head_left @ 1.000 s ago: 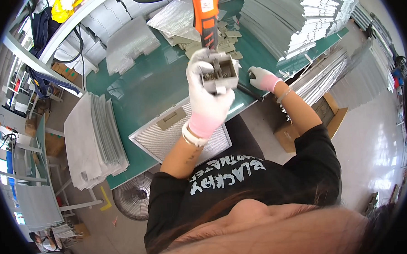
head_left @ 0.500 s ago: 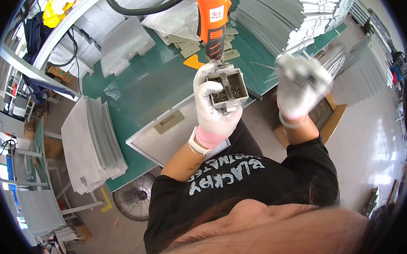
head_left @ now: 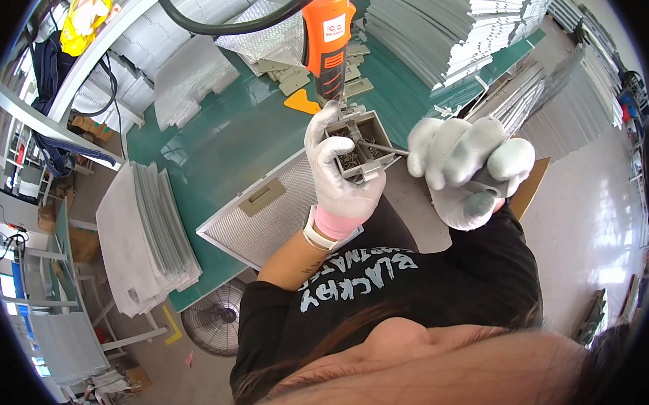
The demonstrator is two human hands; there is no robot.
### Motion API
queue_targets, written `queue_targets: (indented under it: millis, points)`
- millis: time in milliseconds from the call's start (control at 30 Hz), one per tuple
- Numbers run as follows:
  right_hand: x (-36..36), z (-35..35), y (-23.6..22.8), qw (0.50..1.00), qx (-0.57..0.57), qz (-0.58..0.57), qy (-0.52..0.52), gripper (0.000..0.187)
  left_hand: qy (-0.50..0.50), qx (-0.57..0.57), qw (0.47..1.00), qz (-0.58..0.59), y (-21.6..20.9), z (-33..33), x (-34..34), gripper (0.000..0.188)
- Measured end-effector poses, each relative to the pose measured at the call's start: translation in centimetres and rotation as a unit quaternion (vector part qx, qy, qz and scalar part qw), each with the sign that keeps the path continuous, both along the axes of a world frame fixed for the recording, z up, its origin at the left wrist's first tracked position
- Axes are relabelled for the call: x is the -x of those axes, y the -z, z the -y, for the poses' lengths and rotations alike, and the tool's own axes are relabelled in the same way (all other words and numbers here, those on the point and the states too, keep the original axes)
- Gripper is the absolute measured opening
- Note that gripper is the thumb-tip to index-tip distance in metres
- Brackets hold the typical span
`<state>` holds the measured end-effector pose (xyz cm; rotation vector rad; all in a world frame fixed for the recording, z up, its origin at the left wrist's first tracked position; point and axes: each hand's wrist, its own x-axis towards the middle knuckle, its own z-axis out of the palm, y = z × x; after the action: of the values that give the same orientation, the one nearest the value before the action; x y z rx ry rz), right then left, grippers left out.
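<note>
Green counter (head_left: 213, 146) lies far; left hand (head_left: 344, 183) curls its fingers around a grey screw box (head_left: 370, 127), right hand (head_left: 462, 160) folds its around a thin rod (head_left: 387, 148).

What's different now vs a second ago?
Right hand has risen from the table edge, shifting right and toward the body; it now grips a thin rod, whose far end is over or in the gray box. Box has come slightly toward the body. Unchanged: left hand holds the box; mesh panel lies on the table.
</note>
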<state>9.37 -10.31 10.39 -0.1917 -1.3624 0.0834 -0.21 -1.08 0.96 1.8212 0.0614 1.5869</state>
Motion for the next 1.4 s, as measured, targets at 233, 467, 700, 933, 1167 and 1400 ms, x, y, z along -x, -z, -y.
queue_targets:
  millis: [233,467,700,933,1167,1400]
  points:
    - [0.0,-1.2,-0.5,0.984,-0.052,0.163,0.05,0.024,-0.007,-0.003,1.0,-0.001,-0.4,0.6,0.1,0.055]
    - [-1.1,0.3,-2.3,0.986,0.116,0.115,0.016,0.025,-0.026,0.013,0.998,-0.054,-0.8,1.1,0.1,0.055]
    - [-0.3,2.7,-1.0,0.989,-0.109,0.087,0.05,0.021,-0.01,0.044,0.999,-0.005,0.3,-0.2,0.8,0.056]
    - [-2.7,1.6,-1.3,0.863,0.335,0.228,0.301,0.058,0.006,-0.003,1.0,0.006,0.3,-0.1,0.6,0.056]
    - [-4.1,1.1,0.0,0.85,0.239,0.407,0.235,0.043,0.012,-0.023,1.0,0.016,0.7,-0.2,0.6,0.064]
    - [-3.7,1.6,0.5,0.837,0.196,0.447,0.248,0.038,-0.003,-0.01,1.0,-0.01,1.1,1.4,1.4,0.049]
